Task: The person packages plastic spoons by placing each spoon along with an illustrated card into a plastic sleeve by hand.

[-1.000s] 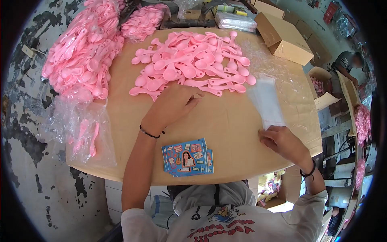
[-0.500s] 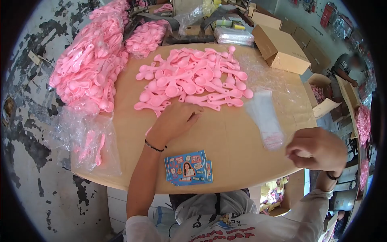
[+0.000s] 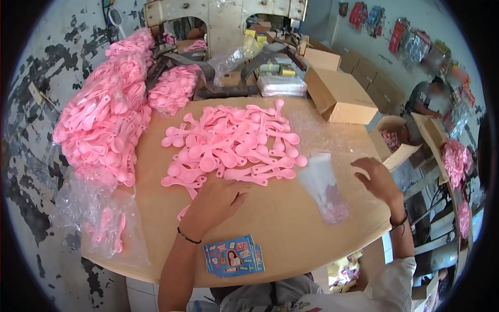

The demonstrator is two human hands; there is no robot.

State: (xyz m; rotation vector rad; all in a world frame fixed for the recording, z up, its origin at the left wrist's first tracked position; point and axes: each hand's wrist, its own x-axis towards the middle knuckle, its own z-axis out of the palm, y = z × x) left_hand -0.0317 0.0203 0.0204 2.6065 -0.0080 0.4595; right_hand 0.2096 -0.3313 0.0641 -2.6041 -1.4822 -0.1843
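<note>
Spoons (image 3: 231, 145) look light, stiff, slick; grip by handles. Bags (image 3: 323, 190) likely limp; pinch edge. Left hand (image 3: 218, 202) curled, hold unclear; right hand (image 3: 378, 181) fingers parted, empty.

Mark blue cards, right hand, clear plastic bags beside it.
Blue cards (image 3: 230, 257): head view, middle of the top card.
Right hand (image 3: 381, 180): head view, back of the hand.
Clear plastic bags (image 3: 323, 187): head view, middle of their length.

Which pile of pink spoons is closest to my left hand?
The loose heap in the middle of the table: your left hand is at its near edge; the big bagged pile at left and the smaller back pile lie farther off.
</note>
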